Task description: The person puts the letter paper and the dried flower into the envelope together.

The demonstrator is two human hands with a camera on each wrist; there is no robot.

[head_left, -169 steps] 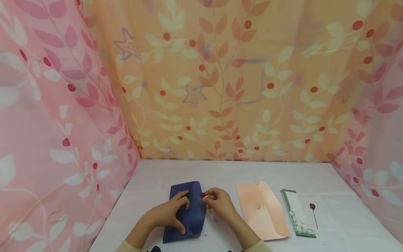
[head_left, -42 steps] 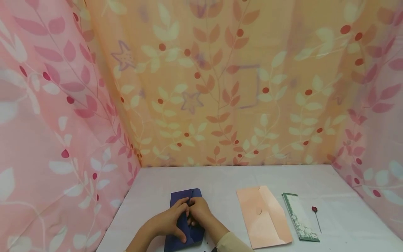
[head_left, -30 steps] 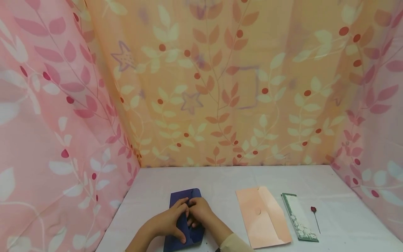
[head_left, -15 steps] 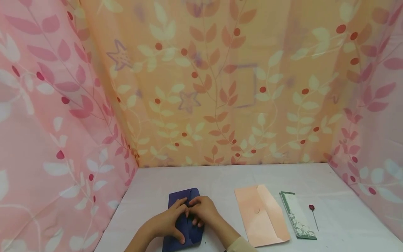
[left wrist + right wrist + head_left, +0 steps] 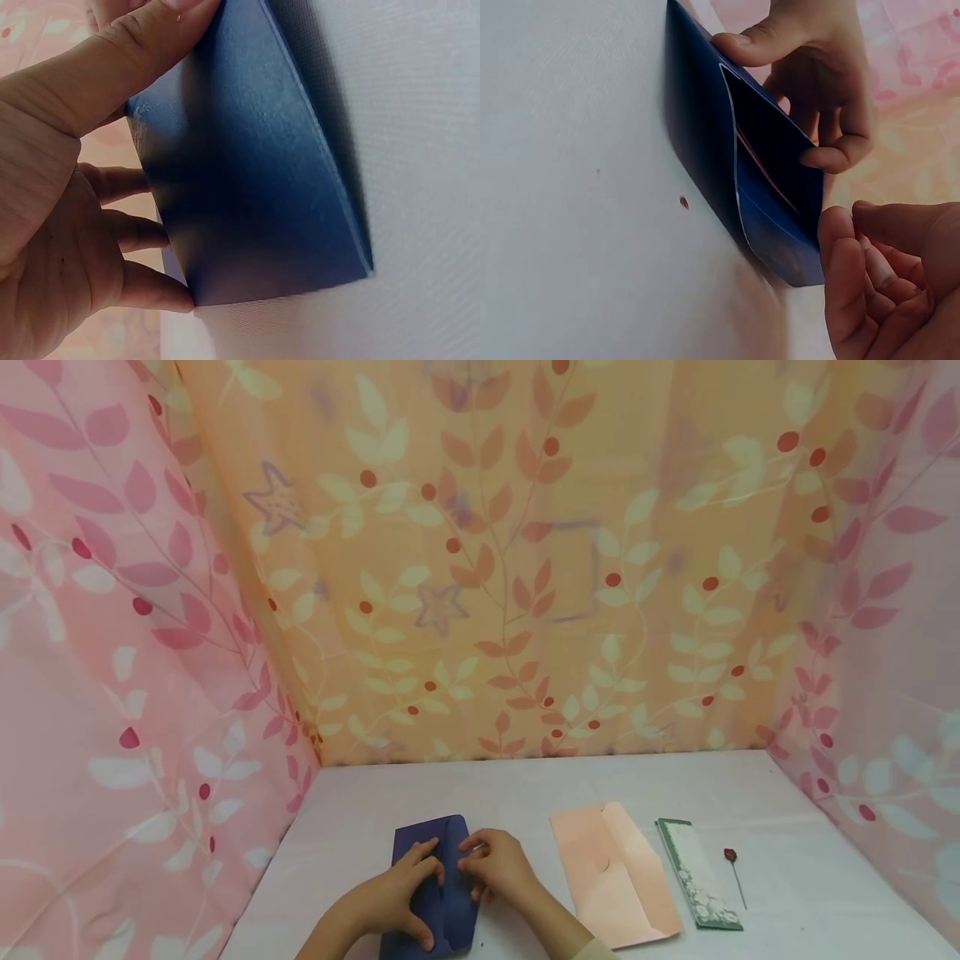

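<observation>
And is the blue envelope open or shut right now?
Open. In the right wrist view, the blue envelope gapes at its mouth, its dark inside showing between the parted sides.

Across the upper middle of the frame, an orange curtain (image 5: 480,560) with pale leaves (image 5: 641,506), red dots (image 5: 613,580) and purple outlined stars (image 5: 441,607). At left and right edges, pink curtains (image 5: 82,677) in a similar leafy print. Along the bottom, a white desk (image 5: 360,793), far edge meeting the orange curtain. Soft light.
</observation>
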